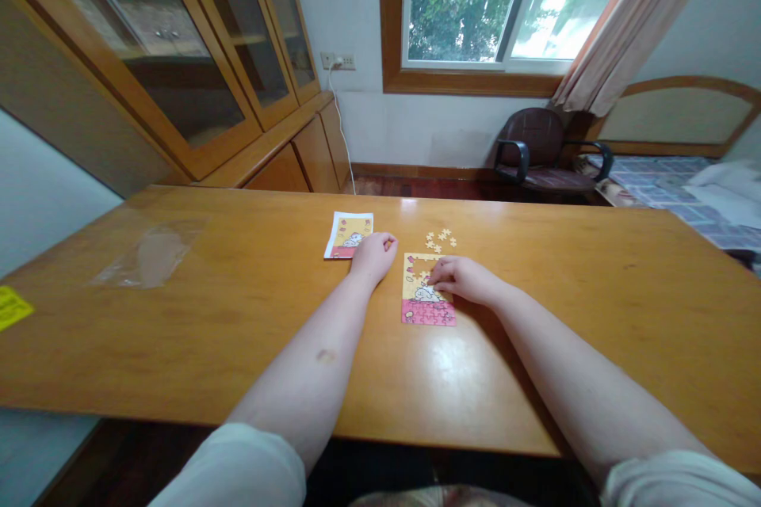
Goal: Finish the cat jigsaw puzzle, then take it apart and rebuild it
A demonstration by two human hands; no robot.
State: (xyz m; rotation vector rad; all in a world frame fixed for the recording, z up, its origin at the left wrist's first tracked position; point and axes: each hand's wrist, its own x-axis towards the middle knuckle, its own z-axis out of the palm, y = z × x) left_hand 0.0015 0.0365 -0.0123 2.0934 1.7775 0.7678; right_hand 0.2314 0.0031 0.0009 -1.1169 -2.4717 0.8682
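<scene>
A small jigsaw puzzle (423, 307) with a yellow top, a white cartoon figure and a pink bottom lies on the wooden table (238, 317). My right hand (460, 279) rests on its upper right part, fingers pinched together on a puzzle piece I can barely make out. Several loose puzzle pieces (441, 239) lie just beyond the puzzle. My left hand (374, 252) sits curled in a loose fist beside a picture card (346, 234) showing the same image, touching its right edge.
A clear plastic bag (151, 253) lies on the table at the left and a yellow slip (12, 306) at the far left edge. Behind the table stand wooden cabinets (196, 55), a dark armchair (538, 150) and a bed (695, 190).
</scene>
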